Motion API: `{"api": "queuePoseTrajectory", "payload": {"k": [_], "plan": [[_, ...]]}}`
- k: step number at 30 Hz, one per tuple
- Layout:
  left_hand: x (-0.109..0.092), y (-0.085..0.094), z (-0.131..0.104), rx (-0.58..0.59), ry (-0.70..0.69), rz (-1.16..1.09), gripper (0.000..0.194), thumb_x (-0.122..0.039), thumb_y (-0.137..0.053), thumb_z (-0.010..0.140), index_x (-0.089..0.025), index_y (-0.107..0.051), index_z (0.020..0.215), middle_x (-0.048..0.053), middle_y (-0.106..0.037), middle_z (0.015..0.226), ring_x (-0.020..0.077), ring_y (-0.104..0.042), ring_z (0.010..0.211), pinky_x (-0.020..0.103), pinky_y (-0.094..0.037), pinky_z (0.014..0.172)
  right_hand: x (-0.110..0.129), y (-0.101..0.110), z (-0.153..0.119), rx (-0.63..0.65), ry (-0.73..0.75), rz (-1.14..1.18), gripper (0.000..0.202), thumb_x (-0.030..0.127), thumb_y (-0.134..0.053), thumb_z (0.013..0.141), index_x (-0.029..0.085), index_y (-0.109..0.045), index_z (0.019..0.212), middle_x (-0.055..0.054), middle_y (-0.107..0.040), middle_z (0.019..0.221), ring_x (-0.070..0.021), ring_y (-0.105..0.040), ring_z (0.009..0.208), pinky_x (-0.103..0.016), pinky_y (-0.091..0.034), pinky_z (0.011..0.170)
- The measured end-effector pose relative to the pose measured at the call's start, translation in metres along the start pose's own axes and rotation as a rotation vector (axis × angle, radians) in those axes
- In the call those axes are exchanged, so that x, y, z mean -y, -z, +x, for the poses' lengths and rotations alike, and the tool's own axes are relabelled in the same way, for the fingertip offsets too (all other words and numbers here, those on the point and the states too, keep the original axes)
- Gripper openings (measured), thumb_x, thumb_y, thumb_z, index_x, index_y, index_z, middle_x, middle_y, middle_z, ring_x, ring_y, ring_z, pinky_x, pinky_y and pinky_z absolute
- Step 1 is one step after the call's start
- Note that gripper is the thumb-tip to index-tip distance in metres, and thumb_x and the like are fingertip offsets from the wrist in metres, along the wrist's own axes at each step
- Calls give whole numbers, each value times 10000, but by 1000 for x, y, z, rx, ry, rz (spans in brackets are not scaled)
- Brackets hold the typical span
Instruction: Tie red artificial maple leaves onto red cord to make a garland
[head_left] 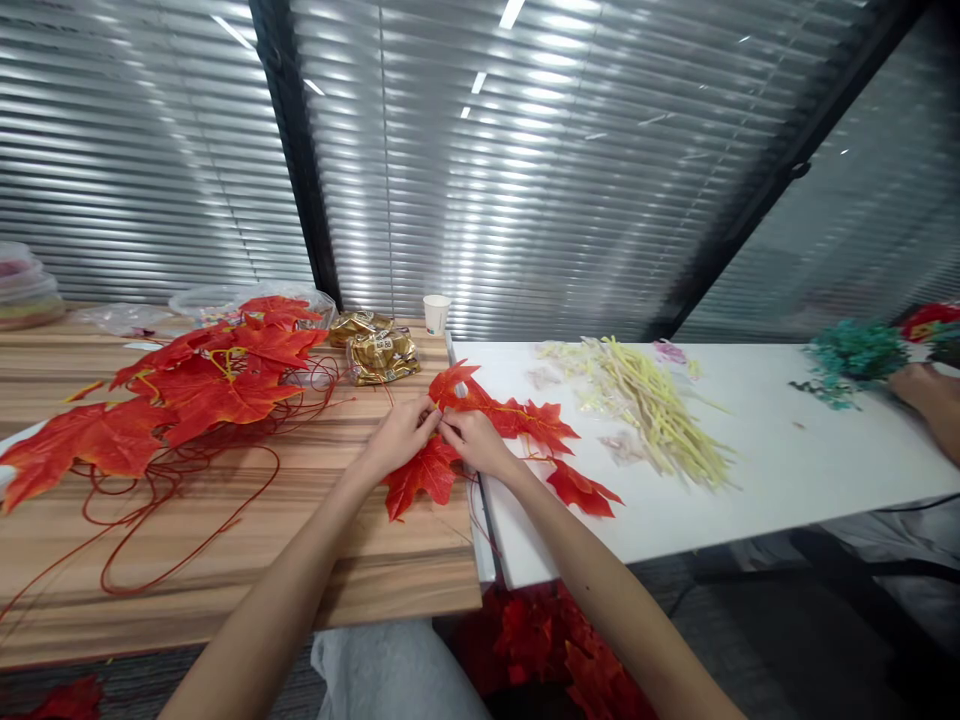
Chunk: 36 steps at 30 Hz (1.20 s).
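My left hand (405, 437) and my right hand (478, 440) meet over the seam between the two tables, their fingers pinched together around the stem of an artificial maple leaf. The exact spot between the fingertips is hidden. Below the fingers hangs a red maple leaf (424, 478), and another leaf (452, 382) shows just above them. More joined red leaves (546, 427) trail to the right onto the white table, with a single leaf (583, 488) at their lower end. A thin red cord (480, 515) runs down beside my right wrist.
A pile of red leaves (225, 385) lies on the wooden table (390, 575) over tangled red cord (180, 480). Gold packets (382, 355) and a paper cup (436, 315) stand behind. The white table (570, 540) holds yellow strips (660, 410). Another person's hand (930, 395) is near teal foliage (855, 350).
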<state>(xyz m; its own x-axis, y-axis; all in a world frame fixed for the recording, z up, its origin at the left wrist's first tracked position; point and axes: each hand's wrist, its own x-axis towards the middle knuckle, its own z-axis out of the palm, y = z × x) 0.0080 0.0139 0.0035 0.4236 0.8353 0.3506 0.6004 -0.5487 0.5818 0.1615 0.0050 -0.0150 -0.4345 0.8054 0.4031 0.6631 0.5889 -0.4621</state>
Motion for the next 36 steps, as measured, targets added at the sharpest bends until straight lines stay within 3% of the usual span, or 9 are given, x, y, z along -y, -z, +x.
{"api": "queuePoseTrajectory", "payload": {"k": [17, 36], "plan": [[7, -2, 1, 112, 16, 79, 219, -285, -321, 838, -176, -491, 754, 46, -601, 740, 170, -559, 670, 261, -394, 632, 2, 2, -1, 80, -22, -124, 264, 193, -386, 867, 126, -617, 759, -42, -620, 712, -95, -485, 547, -203, -301, 544], [5, -2, 0, 128, 1, 121, 258, -276, -303, 853, -166, -536, 840, 73, -632, 812, 186, -590, 732, 275, -421, 670, 5, 5, -1, 148, -67, -220, 280, 240, -365, 881, 136, -624, 860, -63, -636, 782, -138, -549, 662, -220, -331, 596]]}}
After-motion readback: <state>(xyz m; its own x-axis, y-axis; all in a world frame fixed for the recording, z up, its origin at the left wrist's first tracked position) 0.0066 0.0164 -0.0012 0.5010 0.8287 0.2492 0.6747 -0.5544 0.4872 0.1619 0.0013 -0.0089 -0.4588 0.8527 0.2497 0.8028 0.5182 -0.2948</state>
